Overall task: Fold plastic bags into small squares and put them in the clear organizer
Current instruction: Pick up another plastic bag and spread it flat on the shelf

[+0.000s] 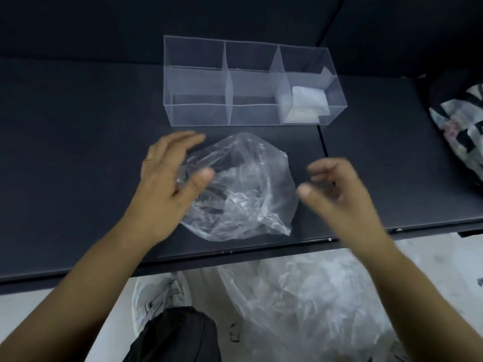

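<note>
Nearest, on floor below worktop (78, 178) edge: large clear sack (313, 296) of loose plastic, beside a shoe (156, 293).

On worktop, near front edge: one plastic bag (243, 189), crumpled, puffed with air, not yet flattened. Left hand (167, 173): released, fingers extended, laid at bag's left side. Blurred, so cannot confirm pressure. Right hand (339, 189): released, fingers loosely curled, grasping nothing, just beside bag's right edge.

Behind bag: clear organizer (198, 113), divided into six compartments. Folded squares (308, 100) in front right compartment. Far right: patterned bag (460, 126), no part in task.

Judged step: flattening ahead of first fold.

Hazards:
- Folding over trapped air. Likely to give a springy bundle, prone to opening inside compartment. Press air out toward open end first.
- Smoothing with one hand only. Likely to slide slick film toward organizer or off front edge. Anchor one side before sweeping.
- Skewing first fold. Likely to give an uneven shape too wide for compartment. Align edges before creasing.
</note>
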`<state>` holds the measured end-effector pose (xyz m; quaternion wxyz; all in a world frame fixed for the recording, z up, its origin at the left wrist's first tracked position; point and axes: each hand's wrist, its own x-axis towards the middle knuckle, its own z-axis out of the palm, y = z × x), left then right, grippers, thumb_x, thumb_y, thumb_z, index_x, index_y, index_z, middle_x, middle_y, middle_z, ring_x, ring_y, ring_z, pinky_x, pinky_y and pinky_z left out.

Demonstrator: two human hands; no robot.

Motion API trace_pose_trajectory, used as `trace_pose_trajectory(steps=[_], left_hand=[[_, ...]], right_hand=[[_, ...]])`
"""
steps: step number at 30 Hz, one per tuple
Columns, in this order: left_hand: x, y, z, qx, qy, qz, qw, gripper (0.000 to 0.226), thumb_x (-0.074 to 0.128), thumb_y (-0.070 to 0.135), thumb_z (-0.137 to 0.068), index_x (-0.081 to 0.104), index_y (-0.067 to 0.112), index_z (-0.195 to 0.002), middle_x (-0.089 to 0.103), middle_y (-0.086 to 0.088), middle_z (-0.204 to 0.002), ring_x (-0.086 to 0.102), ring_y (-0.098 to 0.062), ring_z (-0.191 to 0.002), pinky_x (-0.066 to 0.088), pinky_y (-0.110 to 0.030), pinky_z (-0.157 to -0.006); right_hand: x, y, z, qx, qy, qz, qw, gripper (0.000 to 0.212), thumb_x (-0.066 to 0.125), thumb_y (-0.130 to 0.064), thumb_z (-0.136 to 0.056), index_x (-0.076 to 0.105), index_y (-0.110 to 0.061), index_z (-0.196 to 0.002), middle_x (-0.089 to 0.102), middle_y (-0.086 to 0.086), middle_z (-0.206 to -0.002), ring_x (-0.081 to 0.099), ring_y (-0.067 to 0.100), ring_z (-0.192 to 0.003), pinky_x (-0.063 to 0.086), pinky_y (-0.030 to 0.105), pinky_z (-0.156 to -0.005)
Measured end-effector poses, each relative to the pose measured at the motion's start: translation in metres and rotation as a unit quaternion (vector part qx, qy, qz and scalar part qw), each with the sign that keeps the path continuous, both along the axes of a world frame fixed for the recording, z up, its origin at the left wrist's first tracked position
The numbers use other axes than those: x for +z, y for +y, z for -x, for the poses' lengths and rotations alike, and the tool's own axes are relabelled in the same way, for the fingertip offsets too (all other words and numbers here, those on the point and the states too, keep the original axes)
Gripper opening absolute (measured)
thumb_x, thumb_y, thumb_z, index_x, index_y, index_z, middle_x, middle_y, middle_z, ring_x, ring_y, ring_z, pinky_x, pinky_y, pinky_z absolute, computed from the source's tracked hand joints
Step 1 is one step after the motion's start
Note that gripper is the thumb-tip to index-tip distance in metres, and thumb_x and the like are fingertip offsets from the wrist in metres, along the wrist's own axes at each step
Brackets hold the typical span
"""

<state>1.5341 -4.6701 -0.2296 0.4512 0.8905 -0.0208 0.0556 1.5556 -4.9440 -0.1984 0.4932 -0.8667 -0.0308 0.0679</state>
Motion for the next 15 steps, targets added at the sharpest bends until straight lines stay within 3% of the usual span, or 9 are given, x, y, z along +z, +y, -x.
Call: trace_pose_trajectory(steps=[3, 5, 7, 9, 11, 15], left_hand=[[0.003, -0.008, 0.0, -0.144, 0.003, -0.078, 0.986, 0.077, 0.062, 0.068, -0.074, 0.032, 0.047, -0.142, 0.025, 0.035, -0.14, 0.02, 0.009, -0.134, 0.017, -0.031, -0.111], [-0.001, -0.017, -0.003, -0.176, 0.036, -0.067, 0.981, 0.072, 0.073, 0.043, -0.077, 0.036, 0.051, -0.138, 0.035, 0.031, -0.137, 0.034, 0.005, -0.128, 0.028, -0.022, -0.106], [-0.006, -0.025, -0.006, -0.153, 0.044, -0.014, 0.987, 0.052, 0.073, 0.023, -0.082, 0.056, 0.039, -0.127, 0.054, 0.019, -0.122, 0.053, 0.0, -0.11, 0.041, -0.015, -0.093], [-0.006, -0.03, -0.01, -0.133, 0.053, 0.028, 0.989, 0.025, 0.072, 0.014, -0.083, 0.072, 0.024, -0.106, 0.067, 0.01, -0.096, 0.062, -0.006, -0.088, 0.048, -0.016, -0.08], [-0.003, -0.031, -0.011, -0.109, 0.064, 0.088, 0.988, 0.012, 0.072, 0.016, -0.081, 0.075, 0.021, -0.091, 0.069, 0.008, -0.083, 0.064, -0.004, -0.077, 0.046, -0.01, -0.071], [0.007, -0.02, -0.013, -0.033, 0.063, 0.193, 0.979, 0.012, 0.067, 0.015, -0.085, 0.07, 0.026, -0.082, 0.066, 0.008, -0.083, 0.061, -0.002, -0.077, 0.045, -0.011, -0.076]], right_hand=[[-0.012, 0.028, 0.041, 0.072, -0.024, 0.124, 0.989, 0.056, 0.075, -0.057, -0.057, 0.048, -0.05, -0.105, 0.033, -0.029, -0.121, 0.038, -0.007, -0.114, 0.033, 0.013, -0.093], [-0.027, 0.039, 0.051, 0.044, -0.069, 0.179, 0.98, 0.053, 0.083, -0.039, -0.063, 0.054, -0.037, -0.108, 0.033, -0.023, -0.119, 0.037, -0.002, -0.114, 0.032, 0.025, -0.098], [-0.036, 0.044, 0.05, -0.004, -0.097, 0.185, 0.978, 0.035, 0.081, -0.016, -0.074, 0.064, -0.023, -0.104, 0.044, -0.015, -0.115, 0.048, 0.008, -0.109, 0.043, 0.031, -0.093], [-0.037, 0.041, 0.044, -0.038, -0.088, 0.14, 0.985, 0.019, 0.072, -0.007, -0.082, 0.069, -0.02, -0.096, 0.057, -0.013, -0.102, 0.059, 0.007, -0.094, 0.048, 0.02, -0.082], [-0.031, 0.035, 0.036, -0.056, -0.065, 0.07, 0.994, 0.013, 0.069, -0.009, -0.086, 0.069, -0.021, -0.089, 0.064, -0.012, -0.093, 0.063, 0.005, -0.084, 0.048, 0.011, -0.075], [-0.006, 0.017, 0.018, -0.078, -0.012, -0.094, 0.992, 0.003, 0.063, -0.01, -0.089, 0.065, -0.009, -0.089, 0.068, 0.001, -0.1, 0.066, 0.013, -0.092, 0.052, 0.023, -0.083]])
